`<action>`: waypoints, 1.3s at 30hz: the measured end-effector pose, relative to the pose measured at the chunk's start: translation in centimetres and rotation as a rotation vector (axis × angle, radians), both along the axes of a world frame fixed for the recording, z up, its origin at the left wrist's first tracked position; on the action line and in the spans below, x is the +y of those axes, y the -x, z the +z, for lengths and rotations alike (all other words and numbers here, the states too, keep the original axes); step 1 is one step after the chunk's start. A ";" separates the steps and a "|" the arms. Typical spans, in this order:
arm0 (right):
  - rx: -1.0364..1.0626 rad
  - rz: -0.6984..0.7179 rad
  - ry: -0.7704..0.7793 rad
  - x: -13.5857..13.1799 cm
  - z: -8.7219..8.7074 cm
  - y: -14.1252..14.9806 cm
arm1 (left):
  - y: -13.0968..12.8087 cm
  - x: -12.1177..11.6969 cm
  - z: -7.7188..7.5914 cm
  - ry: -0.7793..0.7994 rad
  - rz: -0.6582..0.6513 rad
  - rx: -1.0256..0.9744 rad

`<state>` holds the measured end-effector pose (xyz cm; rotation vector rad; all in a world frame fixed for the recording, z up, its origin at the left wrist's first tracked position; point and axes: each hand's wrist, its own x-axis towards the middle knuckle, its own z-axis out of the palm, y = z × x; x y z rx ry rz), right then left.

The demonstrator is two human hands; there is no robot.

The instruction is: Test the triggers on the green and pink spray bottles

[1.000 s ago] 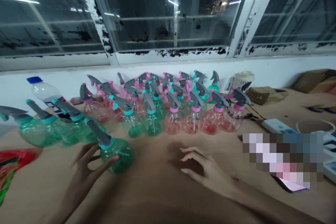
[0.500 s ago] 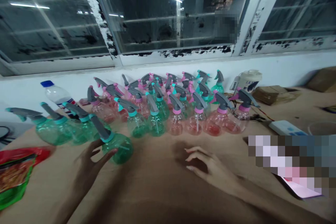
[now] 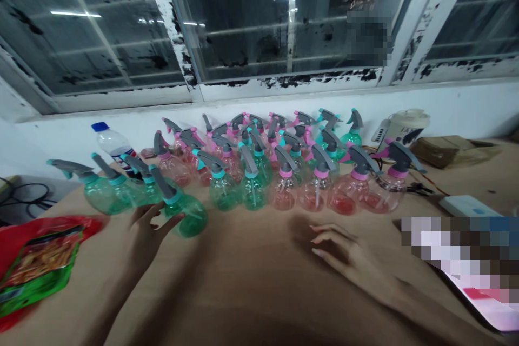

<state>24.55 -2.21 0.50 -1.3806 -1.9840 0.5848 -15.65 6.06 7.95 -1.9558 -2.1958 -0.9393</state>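
Note:
A green spray bottle [image 3: 193, 218] with a grey and turquoise trigger head leans to the left at the front of the group. My left hand [image 3: 149, 233] has its thumb and fingers closed around the bottle near its neck. To the right, my right hand [image 3: 349, 259] hovers over the wooden table [image 3: 243, 281], holding nothing, its fingers curved and apart. Beyond both hands stand several more spray bottles, among them a green one [image 3: 225, 192] and a pink one [image 3: 283, 192]. Several green ones cluster at the left, partly overlapped by the held bottle.
A red and green food packet [image 3: 48, 259] lies at the left edge. A clear bottle with a blue cap [image 3: 107, 139] stands behind. At right are a white coffee cup [image 3: 409, 124], a brown package [image 3: 452, 152], a white box [image 3: 470, 206] and a partly blurred-out phone-like device [image 3: 490, 311].
The view has turned left, so things appear farther right. My left hand has moved the green spray bottle away from me, closer to the green bottles at left. My right hand stays open.

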 end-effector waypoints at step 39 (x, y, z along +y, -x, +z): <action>-0.034 -0.130 0.085 -3.1 2.8 -3.8 | -10.2 3.6 1.5 0.149 0.011 0.360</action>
